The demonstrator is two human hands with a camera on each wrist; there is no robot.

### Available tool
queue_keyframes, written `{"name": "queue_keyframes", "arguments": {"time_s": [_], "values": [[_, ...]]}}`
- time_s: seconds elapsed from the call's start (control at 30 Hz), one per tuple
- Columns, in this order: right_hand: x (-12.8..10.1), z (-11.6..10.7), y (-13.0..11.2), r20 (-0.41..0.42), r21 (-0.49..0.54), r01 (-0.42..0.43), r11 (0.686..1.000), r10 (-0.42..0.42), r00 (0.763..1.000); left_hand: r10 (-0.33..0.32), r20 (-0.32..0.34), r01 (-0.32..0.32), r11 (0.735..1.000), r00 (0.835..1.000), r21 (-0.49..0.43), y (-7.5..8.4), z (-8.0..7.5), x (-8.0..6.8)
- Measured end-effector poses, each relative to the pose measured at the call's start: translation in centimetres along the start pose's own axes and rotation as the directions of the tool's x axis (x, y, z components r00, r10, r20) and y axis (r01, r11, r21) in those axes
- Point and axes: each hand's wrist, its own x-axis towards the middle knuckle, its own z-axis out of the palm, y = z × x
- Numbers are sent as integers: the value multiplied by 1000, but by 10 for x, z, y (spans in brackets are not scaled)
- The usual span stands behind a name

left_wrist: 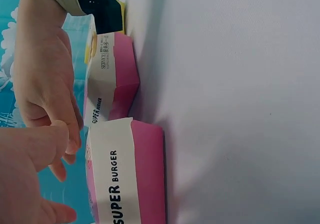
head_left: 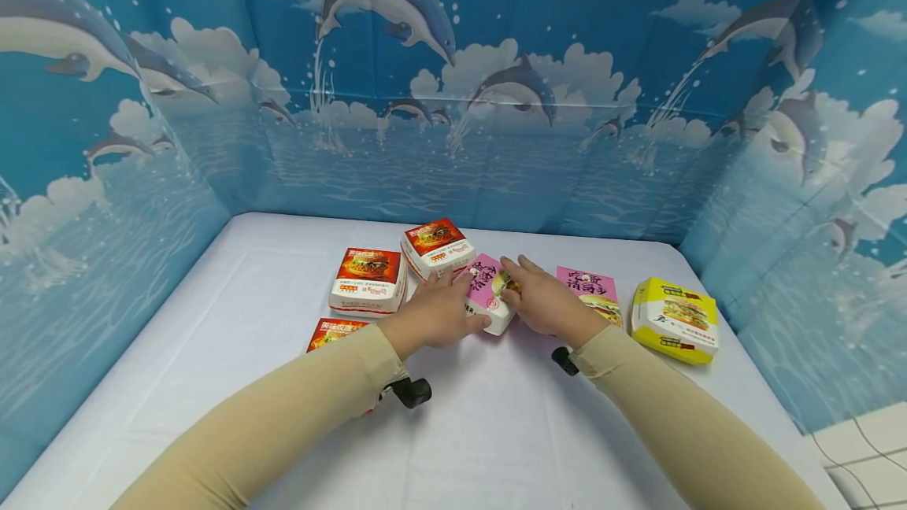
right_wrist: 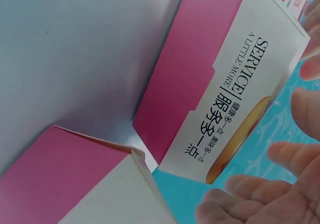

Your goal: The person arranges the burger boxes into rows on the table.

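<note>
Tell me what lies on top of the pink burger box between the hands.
Both hands rest on the pink burger box: left hand and right hand. They cover much of its lid; anything beneath them is hidden.

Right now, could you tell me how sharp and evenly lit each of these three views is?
Head view: bright, even light, wide-angle bending at the edges, both hands on the middle pink burger box sharp. Left wrist view: rotated sideways, the "SUPER BURGER" print readable, the left hand close and soft. Right wrist view: tilted, the "SERVICE" lettering crisp, the right hand's fingers blurred, no glare.
</note>
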Motion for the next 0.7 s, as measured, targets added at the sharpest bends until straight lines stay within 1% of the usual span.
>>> {"name": "queue_keyframes", "arguments": {"time_s": [0.2, 0.33, 0.53, 0.7], "values": [[1, 0, -2, 23, -6, -9, 1000, 10, 1000, 10, 17, -9, 1000, 1000, -22, 1, 3, 0], [2, 1, -2, 29, 0, -3, 1000, 3, 1000, 1, 37, 1, 999, 999, -46, -1, 5, 0], [0, 1, -3, 42, 2, 0, 1000, 0, 999, -21, 53, 28, 991, 998, -135, -4, 7, -1], [-1, 0, -5, 46, 10, -12, 1000, 12, 999, -48, 87, 64, 980, 995, -191, -4, 8, -1]]}}
